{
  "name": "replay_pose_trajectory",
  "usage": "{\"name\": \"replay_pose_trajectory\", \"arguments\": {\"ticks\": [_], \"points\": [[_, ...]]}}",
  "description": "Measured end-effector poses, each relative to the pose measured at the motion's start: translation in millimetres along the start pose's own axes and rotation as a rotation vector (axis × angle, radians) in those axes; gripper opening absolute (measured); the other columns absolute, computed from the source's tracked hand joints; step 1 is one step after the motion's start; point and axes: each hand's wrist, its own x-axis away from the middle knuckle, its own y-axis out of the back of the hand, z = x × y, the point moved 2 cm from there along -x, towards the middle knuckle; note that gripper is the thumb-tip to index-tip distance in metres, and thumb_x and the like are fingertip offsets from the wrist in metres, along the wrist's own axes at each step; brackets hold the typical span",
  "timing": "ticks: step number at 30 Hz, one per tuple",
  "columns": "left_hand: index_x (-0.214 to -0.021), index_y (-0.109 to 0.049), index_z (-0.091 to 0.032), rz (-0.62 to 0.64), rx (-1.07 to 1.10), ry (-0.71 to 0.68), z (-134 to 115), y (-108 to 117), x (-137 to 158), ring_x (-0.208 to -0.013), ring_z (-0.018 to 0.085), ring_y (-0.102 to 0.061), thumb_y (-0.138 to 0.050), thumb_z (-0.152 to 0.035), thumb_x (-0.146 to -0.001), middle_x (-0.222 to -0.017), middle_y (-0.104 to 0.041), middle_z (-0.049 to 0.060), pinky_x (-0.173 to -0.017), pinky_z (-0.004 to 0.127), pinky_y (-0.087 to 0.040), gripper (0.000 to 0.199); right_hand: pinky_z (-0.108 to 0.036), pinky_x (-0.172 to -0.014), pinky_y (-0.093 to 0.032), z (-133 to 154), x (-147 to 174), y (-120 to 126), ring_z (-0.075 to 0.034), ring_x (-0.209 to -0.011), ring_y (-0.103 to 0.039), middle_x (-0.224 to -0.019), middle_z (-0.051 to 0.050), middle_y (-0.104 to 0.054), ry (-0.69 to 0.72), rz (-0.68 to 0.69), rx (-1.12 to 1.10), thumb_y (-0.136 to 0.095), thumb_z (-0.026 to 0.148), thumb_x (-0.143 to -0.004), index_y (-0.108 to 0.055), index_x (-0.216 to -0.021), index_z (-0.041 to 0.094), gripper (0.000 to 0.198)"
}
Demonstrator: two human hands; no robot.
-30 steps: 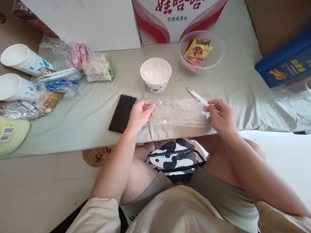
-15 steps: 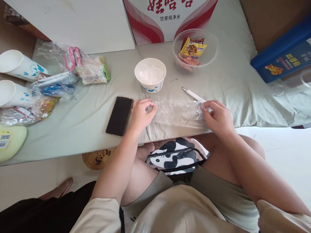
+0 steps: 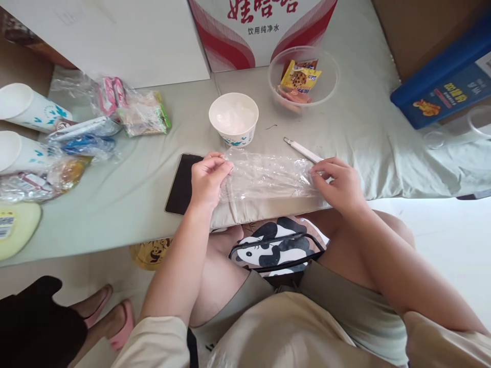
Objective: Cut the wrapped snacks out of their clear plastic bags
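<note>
A crinkled clear plastic bag is stretched flat between my hands near the table's front edge. My left hand pinches its left end, thumb against fingers, and covers part of a black phone. At the other end my right hand is closed on the plastic with thumb and fingertips. A white utility knife lies beside the right fingers, its lower end partly hidden by them. Just behind the bag stands a white paper bowl with crumpled clear plastic inside.
A clear round tub holding snack packets stands at the back, before a red and white box. Wrapped snacks and paper cups fill the left. A blue package is at right. Another person's feet in pink slippers show at lower left.
My left hand has moved left over the phone, pulling the plastic bag wider and flatter. My right hand stays nearly in place. The other person's feet have come further into view.
</note>
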Motion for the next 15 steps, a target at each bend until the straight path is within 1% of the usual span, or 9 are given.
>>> {"name": "replay_pose_trajectory", "arguments": {"ticks": [2, 4, 5, 6, 8, 10, 11, 13, 15], "points": [[-0.060, -0.063, -0.017, -0.016, 0.014, 0.011, -2.3, 1.5, -0.2, -0.049, 0.003, -0.041, -0.079, -0.034, -0.060, -0.087, -0.063, 0.004, -0.039, 0.022, -0.021, 0.024, -0.036, -0.066, -0.055, -1.5, -0.4, 3.0, -0.021, -0.078, -0.069, -0.099, -0.007, -0.074, -0.032, -0.058, -0.054, -0.063, 0.030, -0.085, -0.076, -0.083, 0.025, 0.014], [-0.061, -0.062, -0.018, -0.035, 0.016, 0.016, -2.8, 2.5, -0.9, -0.048, 0.003, -0.040, -0.079, -0.034, -0.060, -0.087, -0.063, 0.003, -0.038, 0.023, -0.020, 0.023, -0.038, -0.074, -0.056, -2.0, -0.3, 6.2, -0.024, -0.090, -0.071, -0.097, -0.007, -0.073, -0.041, -0.120, -0.084, -0.064, 0.034, -0.087, -0.074, -0.083, 0.026, 0.013], [-0.061, -0.062, -0.018, -0.046, 0.016, 0.014, -2.5, 2.8, -1.4, -0.048, 0.003, -0.040, -0.079, -0.034, -0.060, -0.087, -0.063, 0.003, -0.038, 0.023, -0.020, 0.023, -0.039, -0.077, -0.057, -2.0, -0.2, 7.2, -0.025, -0.093, -0.071, -0.097, -0.007, -0.073, -0.047, -0.140, -0.104, -0.064, 0.035, -0.088, -0.073, -0.083, 0.027, 0.013], [-0.061, -0.061, -0.018, -0.055, 0.014, 0.010, -2.1, 2.9, -1.9, -0.048, 0.003, -0.039, -0.078, -0.034, -0.060, -0.086, -0.063, 0.002, -0.038, 0.023, -0.020, 0.023, -0.039, -0.076, -0.056, -2.2, -0.2, 7.6, -0.024, -0.092, -0.070, -0.097, -0.007, -0.074, -0.067, -0.144, -0.143, -0.064, 0.036, -0.089, -0.072, -0.084, 0.026, 0.013], [-0.062, -0.060, -0.019, -0.065, 0.009, 0.004, -1.1, 2.7, -2.8, -0.047, 0.003, -0.038, -0.078, -0.034, -0.061, -0.085, -0.062, 0.001, -0.038, 0.024, -0.021, 0.023, -0.033, -0.061, -0.051, -3.4, -0.4, 6.3, -0.021, -0.079, -0.069, -0.093, -0.007, -0.073, -0.167, -0.109, -0.281, -0.064, 0.038, -0.089, -0.069, -0.087, 0.026, 0.014], [-0.062, -0.060, -0.019, -0.068, 0.007, 0.007, -0.4, 2.1, -3.4, -0.047, 0.003, -0.038, -0.078, -0.033, -0.061, -0.085, -0.061, 0.001, -0.038, 0.024, -0.022, 0.023, -0.027, -0.046, -0.037, -4.6, -0.8, 3.9, -0.018, -0.066, -0.065, -0.086, -0.005, -0.070, -0.307, -0.056, -0.451, -0.064, 0.040, -0.087, -0.064, -0.089, 0.025, 0.015], [-0.062, -0.060, -0.018, -0.070, 0.009, 0.013, -0.1, 1.9, -3.5, -0.047, 0.003, -0.038, -0.078, -0.033, -0.061, -0.085, -0.061, 0.001, -0.038, 0.024, -0.022, 0.023, -0.025, -0.042, -0.031, -4.3, -1.0, 3.1, -0.017, -0.064, -0.064, -0.085, -0.005, -0.069, -0.363, -0.033, -0.522, -0.065, 0.040, -0.086, -0.062, -0.090, 0.025, 0.016], [-0.061, -0.061, -0.018, -0.080, 0.020, 0.026, 0.0, 1.7, -3.6, -0.047, 0.003, -0.039, -0.079, -0.032, -0.060, -0.086, -0.061, 0.001, -0.038, 0.024, -0.022, 0.022, -0.023, -0.040, -0.024, -1.6, -1.6, 3.2, -0.017, -0.068, -0.068, -0.089, -0.003, -0.067, -0.413, 0.025, -0.614, -0.066, 0.041, -0.083, -0.058, -0.093, 0.026, 0.019], [-0.061, -0.062, -0.018, -0.082, 0.022, 0.033, 0.0, 2.0, -3.7, -0.046, 0.002, -0.039, -0.079, -0.031, -0.059, -0.087, -0.061, 0.001, -0.038, 0.024, -0.021, 0.021, -0.022, -0.040, -0.026, 3.5, -1.5, 4.4, -0.018, -0.079, -0.073, -0.097, -0.003, -0.067, -0.419, 0.132, -0.668, -0.066, 0.041, -0.082, -0.056, -0.100, 0.028, 0.024]]}}
